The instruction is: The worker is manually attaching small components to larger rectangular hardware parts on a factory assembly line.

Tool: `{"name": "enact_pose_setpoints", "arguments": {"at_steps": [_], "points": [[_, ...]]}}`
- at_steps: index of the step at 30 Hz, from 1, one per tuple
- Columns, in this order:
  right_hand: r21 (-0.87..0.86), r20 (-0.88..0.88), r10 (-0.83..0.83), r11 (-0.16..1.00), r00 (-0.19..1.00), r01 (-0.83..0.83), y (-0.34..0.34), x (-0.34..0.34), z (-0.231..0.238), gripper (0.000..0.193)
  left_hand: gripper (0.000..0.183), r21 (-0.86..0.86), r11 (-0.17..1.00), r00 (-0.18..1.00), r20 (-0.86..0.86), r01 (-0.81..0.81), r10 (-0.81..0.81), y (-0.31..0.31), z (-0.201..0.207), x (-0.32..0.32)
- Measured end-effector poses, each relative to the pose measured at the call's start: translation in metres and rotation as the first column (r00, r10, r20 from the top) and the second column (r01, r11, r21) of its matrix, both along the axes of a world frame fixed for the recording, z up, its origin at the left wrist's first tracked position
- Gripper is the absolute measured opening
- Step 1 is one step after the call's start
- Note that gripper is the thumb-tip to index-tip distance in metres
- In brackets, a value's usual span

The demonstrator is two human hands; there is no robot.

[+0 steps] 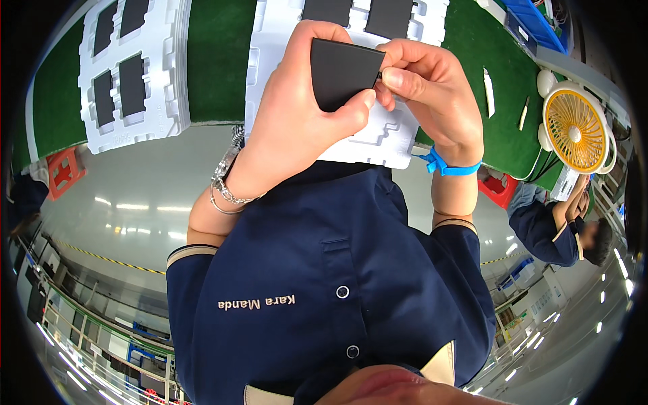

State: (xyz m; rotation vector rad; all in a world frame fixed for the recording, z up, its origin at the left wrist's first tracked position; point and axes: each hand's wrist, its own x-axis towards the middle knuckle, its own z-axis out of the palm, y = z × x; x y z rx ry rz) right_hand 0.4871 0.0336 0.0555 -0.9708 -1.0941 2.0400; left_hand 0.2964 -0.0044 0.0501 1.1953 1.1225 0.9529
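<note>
A flat black rectangular piece (pixel 344 73) is held up over a white molded tray (pixel 388 138). My left hand (pixel 297 101) grips it by its left side, thumb along the near edge and fingers around the far one. At its right edge my right hand (pixel 428 84) pinches with thumb and forefinger; a small dark bit shows between those fingertips, too small to name. Two more black pieces, one (pixel 327 11) at the left and one (pixel 389 17) at the right, lie in the far part of the tray.
Another stack of white trays (pixel 152 128) with several black pieces lies to the left on the green table (pixel 219 61). On the right are a white-handled cutter (pixel 489 92), a thin pale tool (pixel 524 113) and a yellow fan (pixel 575 128). Beyond the fan, another person (pixel 553 233) sits.
</note>
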Motion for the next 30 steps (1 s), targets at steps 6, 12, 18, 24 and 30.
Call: {"name": "enact_pose_setpoints", "arguments": {"at_steps": [6,12,18,24,30], "points": [[0.037,0.034,-0.092,0.995,0.995,0.09,-0.005,-0.008,0.001,0.013,0.043,-0.059,0.997,0.99,0.135,-0.043,0.051,0.0,-0.006,0.0],[0.16,0.09,-0.167,0.975,0.982,0.152,-0.01,-0.017,0.0,0.014,0.043,-0.047,0.996,0.985,0.147,-0.079,0.085,-0.002,-0.003,0.0],[0.222,0.089,-0.244,0.95,0.966,0.219,-0.016,-0.022,-0.004,0.015,0.045,-0.012,0.993,0.989,0.085,-0.119,0.119,-0.003,-0.003,0.005],[0.181,0.089,-0.116,0.979,0.989,0.099,-0.008,-0.013,-0.001,0.016,0.031,-0.082,0.995,0.976,0.204,-0.056,0.071,-0.001,-0.005,-0.001],[0.236,0.122,-0.19,0.959,0.974,0.158,-0.009,-0.01,0.0,0.019,0.024,-0.06,0.997,0.981,0.186,-0.049,0.059,0.001,-0.006,-0.005]]}}
